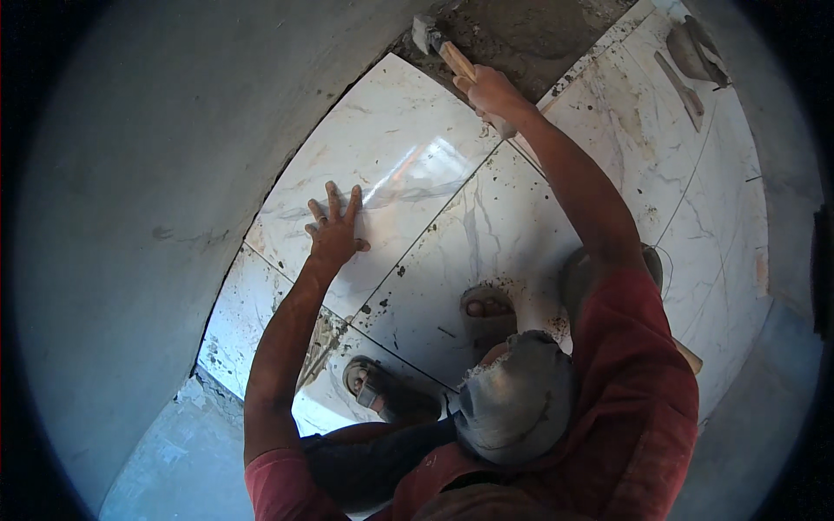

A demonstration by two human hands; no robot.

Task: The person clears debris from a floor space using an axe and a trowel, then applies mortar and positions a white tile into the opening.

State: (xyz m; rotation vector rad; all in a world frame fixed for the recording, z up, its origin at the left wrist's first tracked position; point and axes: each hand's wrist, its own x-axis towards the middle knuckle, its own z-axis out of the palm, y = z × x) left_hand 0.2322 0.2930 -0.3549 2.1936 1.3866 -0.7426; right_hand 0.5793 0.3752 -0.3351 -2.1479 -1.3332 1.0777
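My left hand (334,230) lies flat on a large white marbled tile (391,130), fingers spread, holding nothing. Stretched out to the far side, my right hand (495,94) is wrapped around the wooden handle of a hammer (456,61). Its greyish head is over the dark mortar bed (521,35), by the tile's far corner. The handle's butt end shows below my hand, near the joint with the adjoining tile (478,213). Whether the hammer head touches anything, I cannot tell.
A grey wall (165,165) borders the tiles on the left. Toward the far right lie a flat narrow tool (682,91) and a dark trowel-like tool (698,54). Mortar crumbs dot the tiles. My sandaled feet (486,308) stand on them. Bare grey floor (174,451) shows at lower left.
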